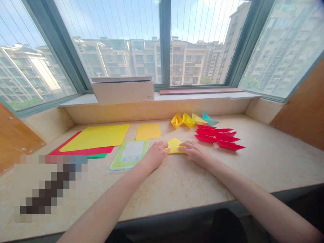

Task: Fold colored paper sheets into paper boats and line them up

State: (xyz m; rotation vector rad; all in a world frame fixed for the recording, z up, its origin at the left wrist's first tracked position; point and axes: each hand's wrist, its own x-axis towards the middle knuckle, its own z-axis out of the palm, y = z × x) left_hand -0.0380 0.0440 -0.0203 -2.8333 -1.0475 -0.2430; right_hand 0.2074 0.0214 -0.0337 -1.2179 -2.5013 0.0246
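Observation:
A small folded yellow paper [174, 145] lies flat on the marble ledge [192, 182]. My left hand [155, 154] presses its left edge with fingers curled down on it. My right hand [194, 150] rests on its right edge, fingers laid flat and close together. Just beyond it sit folded paper boats: two yellow ones [182, 120], a pale yellow one [198, 119] and a teal one [209, 120]. Several red paper boats [219, 136] lie in a cluster to the right of my right hand.
A large yellow sheet [97, 136] lies on red and green sheets [83, 152] at the left. A smaller yellow sheet [148, 131] and a green paper packet [129, 154] lie nearby. A cardboard box [123, 91] stands on the window sill. A blurred patch covers the lower left.

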